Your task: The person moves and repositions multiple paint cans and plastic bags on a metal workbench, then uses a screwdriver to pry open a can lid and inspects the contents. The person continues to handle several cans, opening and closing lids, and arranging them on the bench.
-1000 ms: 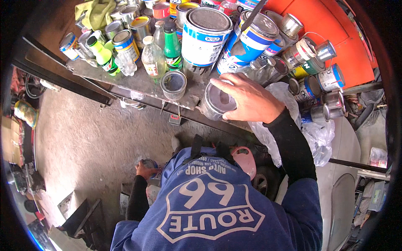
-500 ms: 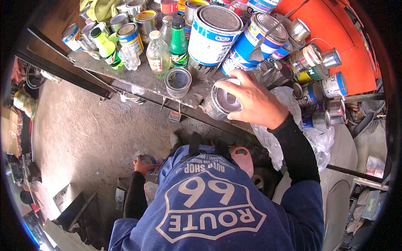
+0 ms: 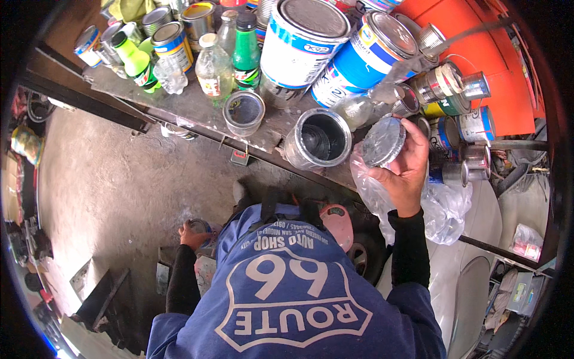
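- The wooden bench [image 3: 170, 110] takes up the most room from where I stand, crowded with cans and bottles along its back.
- A crumpled clear plastic bag [image 3: 447, 209] hangs off the bench's front edge, near the wrist of the raised arm.
- The big white pail [image 3: 302, 51] stands behind the working spot, its lid on and nobody touching it.
- The open can [image 3: 301, 157] sits upright near the bench's front edge. Its top is off, so I'd call the uncovering done. Dark stuff shows inside; how deep it goes I can't tell. Neither hand is on the can.
- The right hand [image 3: 409, 170] is up, just right of the can, fingers and thumb narrowed on the rim of a lid.
- The left hand [image 3: 192, 236] is low, away from the bench, curled by a round tin [image 3: 201, 226]; whether it truly grips that, I can't tell.
- The small container [image 3: 243, 122] stands left of the open can, apart from it, untouched.
- The lid [image 3: 384, 143], grey and smeared, is tilted in the air beside the can. It's neither set down nor back on, so that part looks unfinished to me.
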Available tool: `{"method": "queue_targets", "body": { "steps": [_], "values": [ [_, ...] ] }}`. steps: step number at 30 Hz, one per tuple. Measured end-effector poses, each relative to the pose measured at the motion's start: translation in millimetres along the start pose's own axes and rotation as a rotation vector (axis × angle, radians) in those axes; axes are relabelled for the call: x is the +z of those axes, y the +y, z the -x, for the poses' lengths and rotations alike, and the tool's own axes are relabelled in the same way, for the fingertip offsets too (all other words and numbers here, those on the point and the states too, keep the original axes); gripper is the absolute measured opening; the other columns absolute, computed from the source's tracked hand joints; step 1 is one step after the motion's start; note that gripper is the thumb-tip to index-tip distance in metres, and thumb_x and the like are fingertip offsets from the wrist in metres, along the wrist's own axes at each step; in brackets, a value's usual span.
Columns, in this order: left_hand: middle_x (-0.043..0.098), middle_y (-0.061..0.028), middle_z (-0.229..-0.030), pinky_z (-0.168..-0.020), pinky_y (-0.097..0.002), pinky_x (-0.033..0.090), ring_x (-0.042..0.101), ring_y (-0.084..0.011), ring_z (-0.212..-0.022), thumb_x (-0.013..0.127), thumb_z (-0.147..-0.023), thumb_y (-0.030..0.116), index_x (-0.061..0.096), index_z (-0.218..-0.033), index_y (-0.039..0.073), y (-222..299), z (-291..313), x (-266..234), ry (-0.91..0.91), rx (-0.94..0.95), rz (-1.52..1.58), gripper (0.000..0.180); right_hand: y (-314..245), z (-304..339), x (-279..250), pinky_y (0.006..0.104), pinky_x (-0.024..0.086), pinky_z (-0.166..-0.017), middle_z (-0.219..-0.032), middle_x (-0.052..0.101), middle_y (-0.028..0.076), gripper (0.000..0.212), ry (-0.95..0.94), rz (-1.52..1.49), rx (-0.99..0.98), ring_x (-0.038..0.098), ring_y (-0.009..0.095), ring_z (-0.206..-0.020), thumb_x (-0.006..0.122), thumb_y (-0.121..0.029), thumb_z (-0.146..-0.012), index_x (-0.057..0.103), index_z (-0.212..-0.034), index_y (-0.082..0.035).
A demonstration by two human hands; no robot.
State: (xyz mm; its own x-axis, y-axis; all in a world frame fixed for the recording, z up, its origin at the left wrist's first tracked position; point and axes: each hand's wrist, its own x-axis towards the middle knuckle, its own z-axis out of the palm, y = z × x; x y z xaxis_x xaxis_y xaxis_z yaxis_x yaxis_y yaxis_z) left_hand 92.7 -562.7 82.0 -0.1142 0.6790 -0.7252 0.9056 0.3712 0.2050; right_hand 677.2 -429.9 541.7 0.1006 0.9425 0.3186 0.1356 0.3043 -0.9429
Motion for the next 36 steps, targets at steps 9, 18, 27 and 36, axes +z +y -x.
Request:
{"method": "queue_targets", "body": {
  "steps": [9,18,27,36],
  "values": [
    [0.032,-0.0355,-0.151,-0.115,-0.0459,0.042,0.04,-0.048,-0.14,0.099,-0.049,0.042,0.027,-0.155,-0.005,68,50,-82,0.025,-0.132,0.198,0.137,-5,-2,-3,0.0443,0.045,-0.113,-0.147,0.047,0.014,0.114,0.022,-0.107,0.098,0.048,0.025,-0.136,0.1,-0.029,-0.065,0.032,-0.154,-0.006],
    [0.036,-0.0302,-0.154,-0.118,-0.0454,0.039,0.035,-0.0461,-0.142,0.098,-0.05,0.047,0.028,-0.153,-0.007,75,50,-76,-0.013,-0.057,0.136,0.137,4,-7,-17,0.0577,0.05,-0.105,-0.148,0.05,0.019,0.12,-0.095,-0.546,0.391,0.052,0.043,-0.135,0.091,-0.054,-0.07,0.026,-0.16,-0.011],
    [0.038,-0.0269,-0.154,-0.122,-0.0463,0.03,0.03,-0.0445,-0.145,0.099,-0.047,0.052,0.028,-0.153,-0.008,58,38,-45,-0.034,-0.107,0.176,0.141,-22,-10,-56,0.0618,0.045,-0.109,-0.157,0.037,0.028,0.108,-0.037,-1.051,0.116,0.039,0.048,-0.145,0.077,-0.064,-0.081,0.026,-0.16,-0.009],
    [0.035,-0.0324,-0.153,-0.119,-0.0452,0.036,0.031,-0.046,-0.146,0.098,-0.049,0.049,0.025,-0.155,-0.007,28,-2,-45,-0.099,0.034,0.017,0.14,-26,-17,7,0.0494,0.045,-0.111,-0.146,0.054,0.011,0.098,0.192,-0.458,0.226,0.055,0.034,-0.132,0.086,-0.046,-0.078,0.039,-0.154,-0.005]
  ]
}}
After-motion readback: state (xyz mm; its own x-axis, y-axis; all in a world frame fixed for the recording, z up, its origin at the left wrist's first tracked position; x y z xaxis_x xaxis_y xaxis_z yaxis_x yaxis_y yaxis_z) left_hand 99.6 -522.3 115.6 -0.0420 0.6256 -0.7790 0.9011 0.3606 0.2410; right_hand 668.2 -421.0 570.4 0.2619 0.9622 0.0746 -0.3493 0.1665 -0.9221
